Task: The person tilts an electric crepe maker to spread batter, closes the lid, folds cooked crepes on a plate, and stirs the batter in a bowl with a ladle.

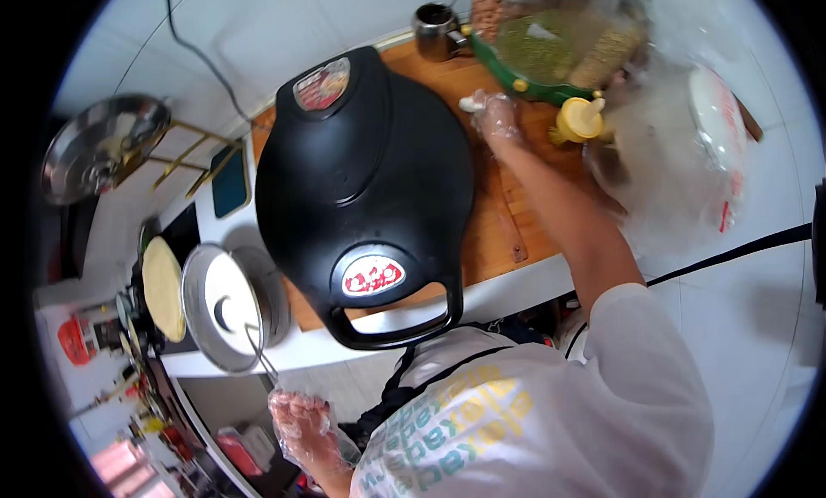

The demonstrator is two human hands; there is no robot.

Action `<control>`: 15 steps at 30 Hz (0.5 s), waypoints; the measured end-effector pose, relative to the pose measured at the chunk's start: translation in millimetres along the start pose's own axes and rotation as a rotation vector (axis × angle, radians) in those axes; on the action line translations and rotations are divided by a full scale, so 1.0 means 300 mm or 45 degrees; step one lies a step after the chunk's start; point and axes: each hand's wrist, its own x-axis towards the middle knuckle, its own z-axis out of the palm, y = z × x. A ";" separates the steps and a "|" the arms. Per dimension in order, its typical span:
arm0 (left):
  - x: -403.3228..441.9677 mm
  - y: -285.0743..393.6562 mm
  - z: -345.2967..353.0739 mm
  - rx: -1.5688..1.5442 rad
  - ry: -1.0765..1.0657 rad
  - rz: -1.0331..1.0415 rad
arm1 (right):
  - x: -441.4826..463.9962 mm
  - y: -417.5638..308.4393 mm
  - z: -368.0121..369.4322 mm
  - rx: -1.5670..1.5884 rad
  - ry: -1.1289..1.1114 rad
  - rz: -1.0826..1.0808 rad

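My left hand [301,421], in a clear plastic glove, is closed round the thin metal handle of a ladle [266,360]. The ladle reaches into a steel bowl [193,322] of pale, creamy liquid. Over the wooden board, my right hand [499,119], gloved as well, has its fingers closed at a small white thing [471,104] whose kind I cannot make out. Between my hands sits a large black round electric griddle [370,171], lid down, its loop handle towards me. A yellow-topped bottle or brush holder [580,119] stands just right of my right hand.
Behind is a green-rimmed divided tray [551,89] with peanuts and green bits beside a small steel pot [438,33]. Plastic bags [654,154] lie at the right. A pale round flatbread stack [162,287] and a gold wire rack [194,158] stand left. The wooden board [490,231] lies under the griddle.
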 end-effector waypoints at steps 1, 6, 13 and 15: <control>-0.005 -0.002 -0.004 -0.020 0.051 0.009 | 0.071 0.061 0.032 -0.163 0.016 -0.292; -0.051 -0.047 0.008 -0.209 0.253 0.080 | 0.159 0.160 0.012 0.071 -0.270 -0.515; -0.116 -0.050 -0.092 -0.162 0.169 0.117 | -0.117 0.060 -0.146 -0.515 -0.214 -0.173; -0.094 -0.063 -0.131 -0.176 0.147 0.129 | -0.214 0.045 -0.169 -0.591 -0.152 -0.344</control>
